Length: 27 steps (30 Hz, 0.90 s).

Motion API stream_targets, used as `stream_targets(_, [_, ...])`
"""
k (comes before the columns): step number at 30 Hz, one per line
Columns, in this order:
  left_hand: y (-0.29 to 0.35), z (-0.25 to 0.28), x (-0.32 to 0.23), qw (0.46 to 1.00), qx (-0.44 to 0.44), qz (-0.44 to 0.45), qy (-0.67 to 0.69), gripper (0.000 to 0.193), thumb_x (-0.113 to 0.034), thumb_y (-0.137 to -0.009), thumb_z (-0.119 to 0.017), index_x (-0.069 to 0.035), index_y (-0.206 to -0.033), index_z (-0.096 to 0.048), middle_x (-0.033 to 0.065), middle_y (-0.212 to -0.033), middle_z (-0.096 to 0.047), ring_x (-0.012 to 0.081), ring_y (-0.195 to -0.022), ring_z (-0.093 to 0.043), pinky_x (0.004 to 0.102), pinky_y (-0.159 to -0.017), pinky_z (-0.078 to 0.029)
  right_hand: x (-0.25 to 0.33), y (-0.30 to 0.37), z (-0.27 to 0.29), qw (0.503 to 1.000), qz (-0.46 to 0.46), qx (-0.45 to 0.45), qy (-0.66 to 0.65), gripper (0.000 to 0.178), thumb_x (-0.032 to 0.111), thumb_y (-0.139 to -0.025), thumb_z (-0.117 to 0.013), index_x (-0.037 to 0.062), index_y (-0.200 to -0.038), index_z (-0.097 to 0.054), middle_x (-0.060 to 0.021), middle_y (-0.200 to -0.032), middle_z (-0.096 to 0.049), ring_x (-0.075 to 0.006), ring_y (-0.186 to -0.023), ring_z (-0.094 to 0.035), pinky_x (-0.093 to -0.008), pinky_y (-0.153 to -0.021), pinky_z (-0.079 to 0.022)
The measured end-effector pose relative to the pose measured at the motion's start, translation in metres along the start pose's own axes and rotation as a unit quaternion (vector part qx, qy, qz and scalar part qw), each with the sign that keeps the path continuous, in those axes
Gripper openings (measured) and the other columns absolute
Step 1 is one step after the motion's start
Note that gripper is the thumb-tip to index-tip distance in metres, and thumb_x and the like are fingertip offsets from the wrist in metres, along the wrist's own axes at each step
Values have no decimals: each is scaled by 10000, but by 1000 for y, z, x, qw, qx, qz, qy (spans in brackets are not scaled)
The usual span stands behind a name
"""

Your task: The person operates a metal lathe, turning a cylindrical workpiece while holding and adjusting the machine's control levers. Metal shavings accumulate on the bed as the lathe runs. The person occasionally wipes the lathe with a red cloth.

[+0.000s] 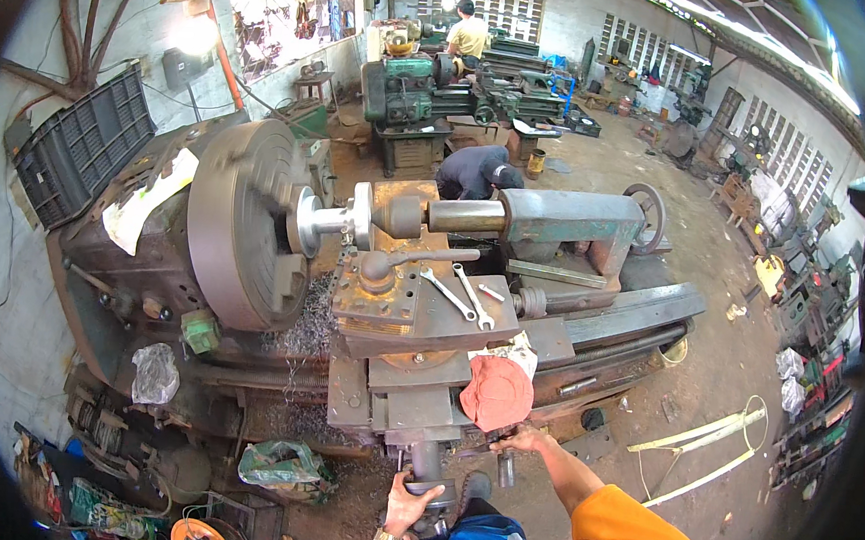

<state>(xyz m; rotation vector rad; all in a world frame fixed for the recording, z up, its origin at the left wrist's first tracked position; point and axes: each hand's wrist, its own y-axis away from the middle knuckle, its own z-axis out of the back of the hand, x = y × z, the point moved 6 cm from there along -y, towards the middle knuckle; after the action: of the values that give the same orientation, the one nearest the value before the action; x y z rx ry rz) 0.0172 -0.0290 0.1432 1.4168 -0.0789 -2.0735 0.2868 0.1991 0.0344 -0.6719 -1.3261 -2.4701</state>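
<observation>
My left hand (405,509), with a watch at its wrist, is closed round the round handwheel (429,495) at the front of the lathe carriage. To its right, my right hand (521,440) grips a crank handle (507,467) below the compound slide. A shiny flanged metal workpiece (362,215) sits between the big lathe chuck (237,223) and the tailstock (564,219). The chuck's jaws look smeared, as if spinning. On the toolpost (376,284) rests a lever handle. Two spanners (448,296) lie beside it. A red cloth (497,393) hangs over the carriage's right side.
Metal chips (299,346) lie under the chuck. A green plastic bag (285,467) is on the floor at the left. At the right lies a pale frame (699,450). Behind the tailstock a person in dark clothes (478,174) bends down; another (468,40) stands farther back.
</observation>
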Motion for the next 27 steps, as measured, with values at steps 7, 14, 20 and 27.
stream_targets(7, [0,-3,4,1000,-5,5,-3,962,-521,-579,-875,45,-1252,-485,234,-1118,-632,300,-1050,-626,381,-921,-498,4,6,6,999,36,19,-15,783,701,-655,-708,105,-1162,-679,-141,-1219,-639,-282,-1163,-572,-374,-997,-428])
stream_targets(14, [-4,-12,25,999,-3,21,40,904,-417,-602,-893,20,-1279,-484,189,-1141,-609,252,-1046,-598,364,-915,-487,11,20,12,997,29,-67,-23,763,682,-610,-747,114,-1116,-690,-156,-1101,-678,-278,-1078,-619,-378,-920,-474])
stream_targets(20, [-3,-13,24,996,15,40,84,953,-464,-589,-884,-8,-1315,-466,190,-1187,-598,265,-1108,-579,377,-961,-467,0,7,12,997,35,-57,-46,658,609,-587,-821,59,-926,-695,-26,-705,-552,-182,-707,-521,-339,-710,-454])
stream_targets(27, [2,-11,14,995,11,45,91,923,-442,-605,-889,-15,-1309,-471,151,-1112,-621,225,-1019,-595,358,-911,-489,-3,8,14,988,98,-86,-77,603,514,-637,-835,46,-991,-696,-30,-838,-626,-162,-763,-531,-323,-747,-460])
